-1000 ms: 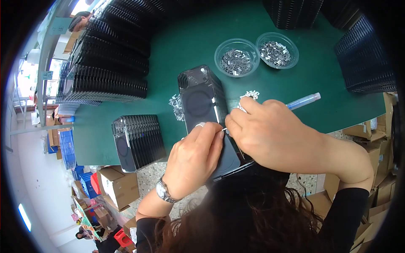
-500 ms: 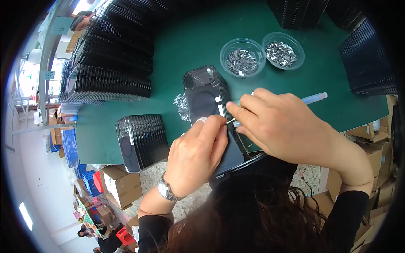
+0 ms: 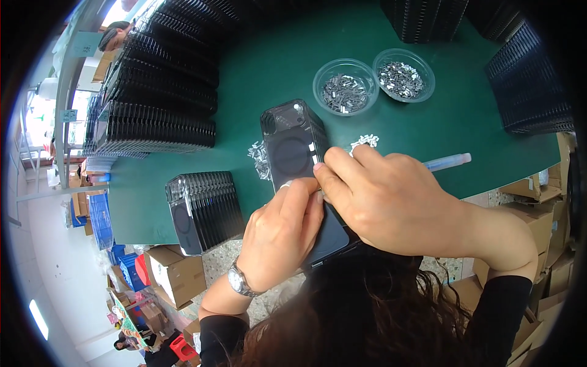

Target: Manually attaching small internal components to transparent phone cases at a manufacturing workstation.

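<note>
My left hand (image 3: 284, 223) is closed in a pinch over a stack of dark phone cases (image 3: 293, 147), its fingertips on something too small to make out. Against those fingertips, my right hand (image 3: 388, 199) has its index finger and thumb bent down at the case's right side. A pale blue pen-like tool (image 3: 449, 161) sticks out from behind my right hand, which appears to grip it; its working end is hidden. Small white pieces (image 3: 312, 151) sit along the right side of the top case. Beside the stack lie silvery bits (image 3: 260, 160) and, past my right knuckles, small white bits (image 3: 365, 140).
Two clear round tubs (image 3: 345, 87) (image 3: 403, 75) hold small grey and silver pieces. A shorter pile of cases (image 3: 205, 211) stands at the green table's (image 3: 140, 208) near left edge. Tall dark stacks (image 3: 159, 125) line the left; another stack (image 3: 532, 82) stands right. Cardboard boxes (image 3: 174, 275) are below.
My right hand has come nearer and slightly left, closing up against my left fingertips. The pen-like tool moved with it. White bits beyond my right hand are now more exposed.
</note>
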The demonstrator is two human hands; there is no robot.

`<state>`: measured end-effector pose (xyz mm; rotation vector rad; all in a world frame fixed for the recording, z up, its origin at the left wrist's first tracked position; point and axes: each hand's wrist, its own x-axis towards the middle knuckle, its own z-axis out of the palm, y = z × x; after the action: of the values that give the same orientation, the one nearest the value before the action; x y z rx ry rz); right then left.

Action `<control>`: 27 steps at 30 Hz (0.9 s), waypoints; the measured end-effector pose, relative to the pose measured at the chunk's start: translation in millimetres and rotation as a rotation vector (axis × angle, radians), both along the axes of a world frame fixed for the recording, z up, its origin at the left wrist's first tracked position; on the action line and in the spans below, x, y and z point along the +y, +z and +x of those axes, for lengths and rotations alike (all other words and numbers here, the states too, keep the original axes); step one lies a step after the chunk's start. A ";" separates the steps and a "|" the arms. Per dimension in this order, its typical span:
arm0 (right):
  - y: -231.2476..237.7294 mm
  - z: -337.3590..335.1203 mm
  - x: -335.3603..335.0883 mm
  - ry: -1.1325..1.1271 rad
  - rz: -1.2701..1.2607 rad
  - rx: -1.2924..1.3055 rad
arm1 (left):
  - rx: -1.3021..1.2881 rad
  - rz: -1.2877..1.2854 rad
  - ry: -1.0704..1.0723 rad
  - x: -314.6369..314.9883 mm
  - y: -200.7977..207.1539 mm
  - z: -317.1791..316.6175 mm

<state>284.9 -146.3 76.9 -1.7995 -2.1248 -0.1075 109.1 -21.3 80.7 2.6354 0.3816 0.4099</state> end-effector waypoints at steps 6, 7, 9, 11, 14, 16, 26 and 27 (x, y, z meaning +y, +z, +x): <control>8.5 7.0 -5.7 0.066 -0.072 0.071 | 0.101 0.095 -0.049 -1.0 10.2 -1.9; 9.6 6.7 -5.9 0.059 -0.057 0.064 | 0.143 0.118 -0.054 -1.2 13.8 -1.2; 9.9 6.1 -7.2 0.064 -0.051 0.006 | 0.135 0.123 -0.062 -1.7 17.4 -0.8; 9.1 5.8 -7.0 0.061 -0.046 -0.053 | 0.175 0.112 -0.096 -0.2 19.4 -1.1; 7.4 4.0 -5.0 0.050 -0.080 0.042 | 0.188 0.150 -0.076 -2.6 23.0 2.0; 3.9 1.5 -0.1 -0.011 -0.021 0.075 | 0.173 0.153 -0.035 -3.1 22.5 4.0; -3.6 8.9 23.5 -0.003 0.753 -0.011 | 0.052 -0.633 -0.066 34.6 77.4 -22.7; -3.3 7.3 29.0 0.016 0.765 -0.007 | 0.056 -0.732 -0.097 40.3 75.7 -25.7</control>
<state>292.2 -117.2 73.6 -1.3109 -1.7409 -0.8003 83.4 19.0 156.4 1.9411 0.3379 0.1237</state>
